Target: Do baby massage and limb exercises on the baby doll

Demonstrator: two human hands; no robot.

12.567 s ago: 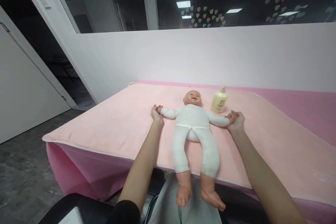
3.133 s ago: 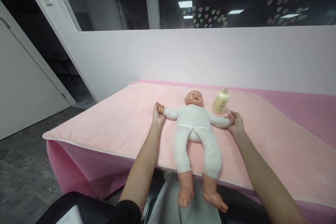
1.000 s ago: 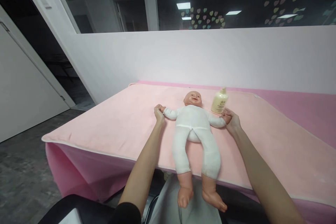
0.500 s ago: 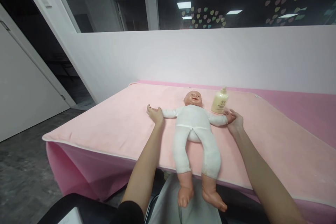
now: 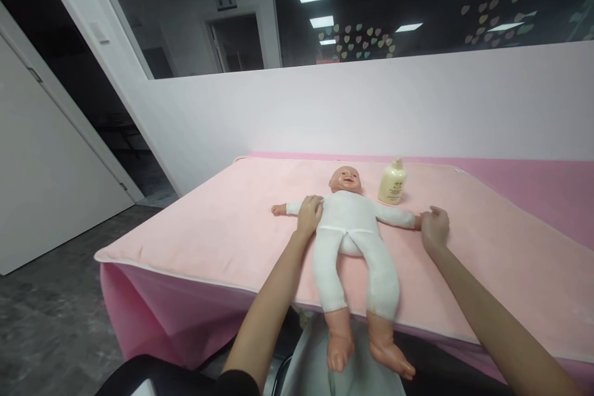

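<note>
A baby doll [image 5: 349,216] in a white cloth body lies on its back, its arms spread and its feet past the table's front edge. My left hand [image 5: 309,215] is closed around the doll's upper arm, close to the shoulder; the doll's small hand on that side shows free beyond it. At the other side my right hand [image 5: 435,227] is closed on the doll's other hand, which it mostly hides, and that arm is stretched straight out. A pale yellow pump bottle [image 5: 392,183] stands upright beside the doll's head, apart from my hands.
A pink blanket [image 5: 195,223] with a white edge covers the table and hangs over a darker pink cloth [image 5: 153,303]. Behind it rises a white wall [image 5: 352,111] below a dark window. A door [image 5: 55,154] is at the left.
My left hand has moved from the doll's hand up its arm toward the shoulder. My right hand has shifted slightly outward, and the doll's arm there is straighter. The view has moved a little.
</note>
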